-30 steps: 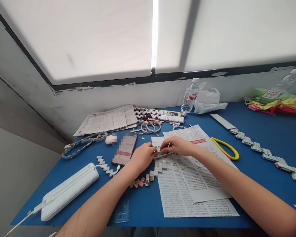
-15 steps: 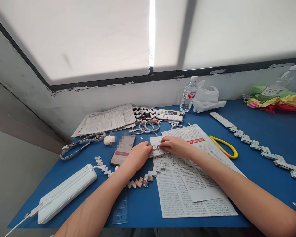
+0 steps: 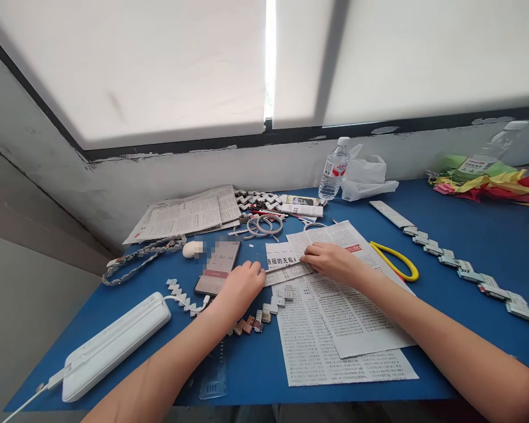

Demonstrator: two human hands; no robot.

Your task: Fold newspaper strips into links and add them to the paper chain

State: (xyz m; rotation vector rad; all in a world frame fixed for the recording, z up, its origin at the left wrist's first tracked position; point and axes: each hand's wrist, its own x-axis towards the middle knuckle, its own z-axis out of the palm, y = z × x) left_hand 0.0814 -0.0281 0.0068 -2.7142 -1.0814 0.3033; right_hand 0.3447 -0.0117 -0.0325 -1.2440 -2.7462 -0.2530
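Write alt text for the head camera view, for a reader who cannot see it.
A person's left hand and right hand press a narrow folded newspaper strip flat on newspaper sheets on a blue table. A phone and a long white device lie to the left, yellow-handled scissors and a folded paper chain to the right, a water bottle by the wall.

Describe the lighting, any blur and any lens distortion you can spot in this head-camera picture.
Head view: the blinds glow washed-out, giving soft, even light and faint shadows under the left hand and right hand; head view: a pixelated patch masks the phone screen; head view: the wide lens tilts the window frame and smears the bottle at the far right edge.
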